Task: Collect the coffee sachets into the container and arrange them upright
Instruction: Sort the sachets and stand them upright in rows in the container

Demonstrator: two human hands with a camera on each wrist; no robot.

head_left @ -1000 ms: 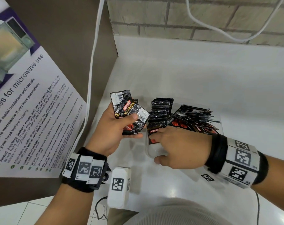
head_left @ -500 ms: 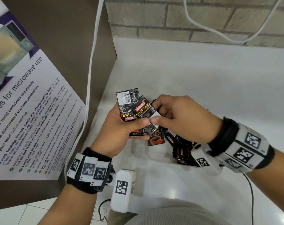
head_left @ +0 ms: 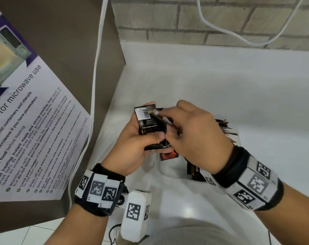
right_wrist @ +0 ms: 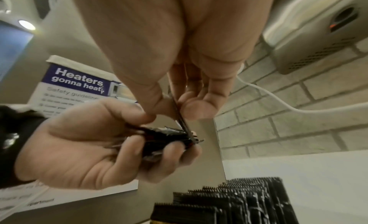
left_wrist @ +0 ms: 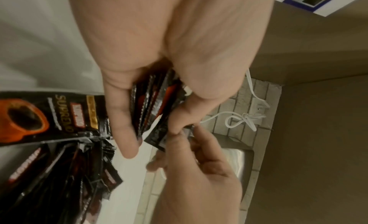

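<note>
— Looking down from the head view, what do the hands have?

— Left hand (head_left: 132,147) is curled round a small stack of sachets (head_left: 151,129), barcode side up, held just above the near-left corner of the container (head_left: 238,138). Right hand (head_left: 194,137) pinches one sachet (head_left: 160,117) at the top of that stack, over the container.

— And the container?

— Clear, sitting on the white counter (head_left: 220,85), mostly hidden under the right hand; dark sachet tips (head_left: 224,128) stick out of it behind the wrist.

— Left wrist view?

— Fingers (left_wrist: 121,117) wrapped round the stack, edges fanned. The right hand's thumb (left_wrist: 175,137) and forefinger nip a sachet corner (left_wrist: 157,136). More sachets (left_wrist: 59,172) lie below left, in the container.

— Right wrist view?

— Thumb and fingertips (right_wrist: 197,111) closed on a single sachet (right_wrist: 182,122), seen edge-on, touching the stack in the left hand (right_wrist: 89,148). Below, in the container, a row of sachets (right_wrist: 229,200) stands on end.
</note>
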